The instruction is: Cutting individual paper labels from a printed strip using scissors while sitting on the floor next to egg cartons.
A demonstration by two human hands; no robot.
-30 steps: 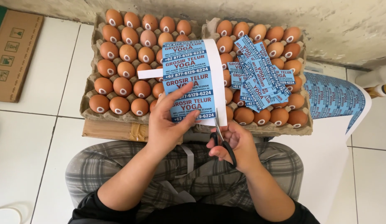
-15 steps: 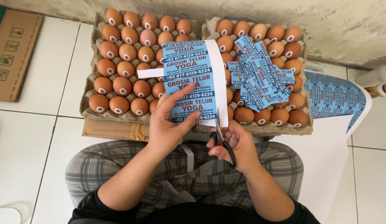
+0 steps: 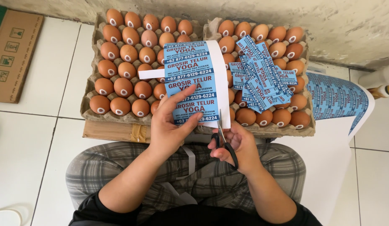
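Head view, looking down over crossed legs toward two egg trays. Left hand (image 3: 171, 125) closed on a strip of blue printed labels (image 3: 193, 81), thumb on front and fingers behind, strip held upright over the left egg tray (image 3: 90, 109). Right hand (image 3: 236, 144) wrapped around black-handled scissors (image 3: 223, 140), blades nearly shut at the strip's lower right edge, beside its white margin. Done so far, judging by the scene: a loose pile of cut labels (image 3: 261, 81) resting on the eggs of the right egg tray (image 3: 305, 129). Left to do, probably: four labels on the strip, plus an uncut printed sheet (image 3: 338, 98) on the floor at right.
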